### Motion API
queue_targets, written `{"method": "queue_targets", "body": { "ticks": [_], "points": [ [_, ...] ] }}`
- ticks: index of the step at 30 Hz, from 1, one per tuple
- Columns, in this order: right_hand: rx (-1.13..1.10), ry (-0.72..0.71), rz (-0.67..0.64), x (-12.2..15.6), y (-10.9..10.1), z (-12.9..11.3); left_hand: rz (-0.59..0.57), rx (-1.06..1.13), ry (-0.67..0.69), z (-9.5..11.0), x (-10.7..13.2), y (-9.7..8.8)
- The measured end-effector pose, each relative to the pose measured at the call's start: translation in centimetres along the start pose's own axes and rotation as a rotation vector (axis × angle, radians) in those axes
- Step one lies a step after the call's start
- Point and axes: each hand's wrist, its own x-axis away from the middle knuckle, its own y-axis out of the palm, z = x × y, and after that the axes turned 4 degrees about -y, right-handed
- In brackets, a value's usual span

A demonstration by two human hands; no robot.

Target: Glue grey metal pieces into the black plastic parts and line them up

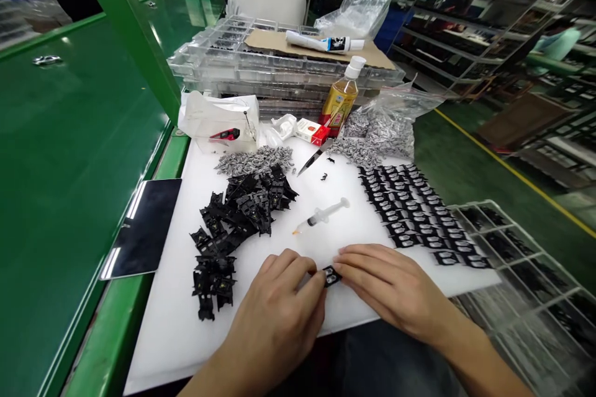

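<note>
Black plastic frame [331, 275] | left hand [272, 316], right hand [395, 285] | both pinching it

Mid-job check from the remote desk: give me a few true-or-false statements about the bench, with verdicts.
1. The left hand and right hand both touch a small black plastic part. True.
2. The right hand holds the syringe. False: the syringe lies on the white board, apart from both hands.
3. The black parts on the right of the board lie in neat rows. True.
4. The tube lies on the white board. False: it lies on cardboard atop stacked clear trays.
</note>
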Motion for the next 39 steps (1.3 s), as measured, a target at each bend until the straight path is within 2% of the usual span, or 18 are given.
{"method": "queue_targets", "body": {
  "ticks": [6, 12, 16, 22, 28, 34, 39],
  "points": [
    [0.111, -0.08, -0.026, -0.6, -0.6, -0.4, 0.027, -0.011, 0.027, -0.2, 0.2, 0.4],
    [0.135, -0.075, -0.069, -1.3, -1.2, -0.7, 0.037, -0.029, 0.031, -0.2, 0.1, 0.4],
    [0.115, -0.058, -0.088, -1.1, -0.9, -0.5, 0.03, -0.025, 0.017, 0.0, -0.1, 0.2],
    [0.038, -0.012, -0.033, 0.0, 0.2, 0.0, 0.037, -0.034, 0.03, 0.2, -0.1, 0.1],
    [0.037, -0.033, -0.057, 0.1, 0.2, 0.0, 0.051, -0.005, 0.023, 0.2, 0.0, 0.0],
    [-0.019, -0.01, 0.07, 0.8, 0.7, -0.3, 0.067, -0.025, 0.045, 0.0, 0.2, 0.0],
    [-0.05, -0.033, 0.069, 0.9, 0.5, -0.5, 0.064, -0.057, 0.055, -0.1, 0.1, 0.0]
  ]
}}
